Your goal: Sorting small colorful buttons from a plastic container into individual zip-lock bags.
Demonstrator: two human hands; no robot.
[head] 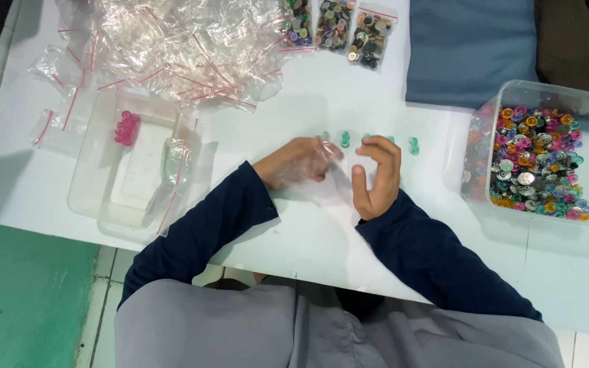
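My left hand holds a small clear plastic bag against the white table. My right hand is curled beside it, fingers at the bag's mouth. Just beyond my fingers stands a short row of green push pins, with one more green pin at the right end. What my right fingers pinch, if anything, is hidden.
A clear tub of many-coloured push pins sits at the right. At the left is a clear tray holding a bag of pink pins. A heap of empty zip bags and three filled bags lie at the back.
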